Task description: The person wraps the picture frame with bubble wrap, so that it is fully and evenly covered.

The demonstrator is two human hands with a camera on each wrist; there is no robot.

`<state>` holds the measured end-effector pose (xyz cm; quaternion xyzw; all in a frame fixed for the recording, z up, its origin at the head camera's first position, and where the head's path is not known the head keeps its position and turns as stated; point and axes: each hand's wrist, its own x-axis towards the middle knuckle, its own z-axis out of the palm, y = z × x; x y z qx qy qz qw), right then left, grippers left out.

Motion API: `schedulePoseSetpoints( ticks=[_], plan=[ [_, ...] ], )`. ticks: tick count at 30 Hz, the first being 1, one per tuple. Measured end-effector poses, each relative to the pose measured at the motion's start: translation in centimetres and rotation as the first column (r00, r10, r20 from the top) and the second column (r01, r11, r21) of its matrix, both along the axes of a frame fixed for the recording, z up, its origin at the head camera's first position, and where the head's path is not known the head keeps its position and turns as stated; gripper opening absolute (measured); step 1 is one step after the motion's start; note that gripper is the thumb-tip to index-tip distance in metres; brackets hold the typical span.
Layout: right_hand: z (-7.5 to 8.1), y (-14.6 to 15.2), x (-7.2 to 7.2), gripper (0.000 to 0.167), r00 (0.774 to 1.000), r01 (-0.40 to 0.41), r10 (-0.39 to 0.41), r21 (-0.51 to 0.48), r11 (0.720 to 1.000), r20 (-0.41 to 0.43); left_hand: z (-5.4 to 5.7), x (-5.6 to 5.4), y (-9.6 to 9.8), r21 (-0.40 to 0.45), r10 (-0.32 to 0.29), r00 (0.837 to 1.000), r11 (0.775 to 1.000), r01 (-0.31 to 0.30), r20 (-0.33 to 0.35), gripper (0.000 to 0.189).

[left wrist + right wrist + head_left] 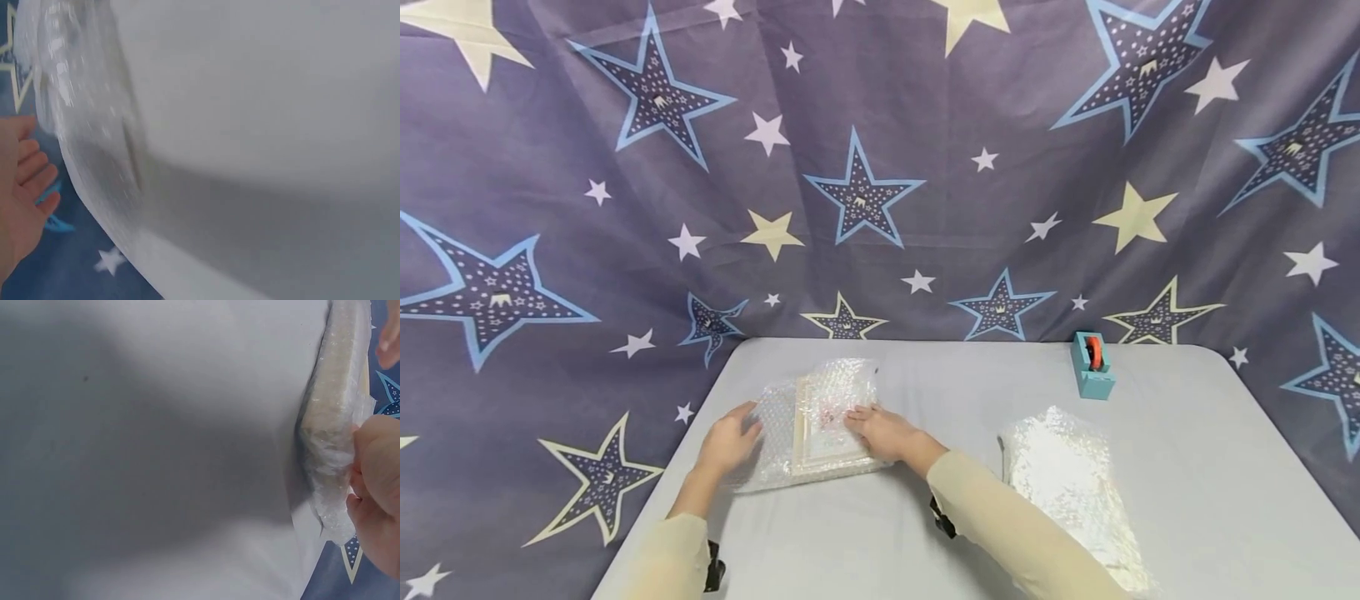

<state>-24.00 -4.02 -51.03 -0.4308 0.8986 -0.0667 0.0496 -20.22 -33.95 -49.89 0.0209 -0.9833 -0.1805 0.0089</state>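
Note:
A light wooden picture frame [801, 425] lies on the left half of the table, partly covered by clear bubble wrap [846, 379]. One part of the wrap is folded over the frame from the right, and another part spreads flat to its left. My right hand [883, 432] rests on the folded layer with fingers stretched out over the frame. At the wrap's left edge is my left hand [728, 442], its fingers loosely bent; in the left wrist view this hand [28, 187] appears beside the wrap and grips nothing. The right wrist view shows the wrapped side edge [331, 412] of the frame.
A teal tape dispenser [1092, 371] with an orange roll stands at the back right of the white-covered table [955, 392]. More shiny bubble wrap [1067, 483] lies front right, beside my right forearm. A star-patterned curtain [925, 208] hangs behind the table.

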Motion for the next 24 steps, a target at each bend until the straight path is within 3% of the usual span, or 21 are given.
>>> schedulePoseSetpoints(
  ticks=[5, 8, 12, 18, 24],
  plan=[
    [-0.2, 0.2, 0.0, 0.048, 1.000, 0.006, -0.006, -0.002, 1.000, 0.003, -0.3, 1.3, -2.5, -0.022, 0.111, 0.991, 0.994, -0.109, 0.075, 0.052],
    [-0.2, 0.2, 0.0, 0.048, 1.000, -0.001, 0.001, -0.003, 1.000, -0.008, -0.4, 1.9, -3.3, -0.047, 0.179, 0.974, 0.984, -0.174, 0.139, 0.054],
    [-0.4, 0.2, 0.0, 0.048, 1.000, -0.009, 0.009, -0.006, 1.000, -0.007, -0.2, 2.4, -3.9, -0.091, 0.241, 0.956, 0.969, -0.229, 0.169, 0.054],
    [-0.4, 0.3, -0.1, 0.047, 1.000, -0.007, 0.007, -0.011, 1.000, -0.012, 0.1, 2.7, -4.1, -0.115, 0.262, 0.952, 0.963, -0.245, 0.161, 0.049],
    [-0.3, 0.3, 0.0, 0.047, 1.000, 0.001, -0.001, -0.017, 1.000, 0.014, 0.6, 2.9, -4.1, -0.068, 0.263, 0.954, 0.964, -0.256, 0.144, 0.044]
  ],
)
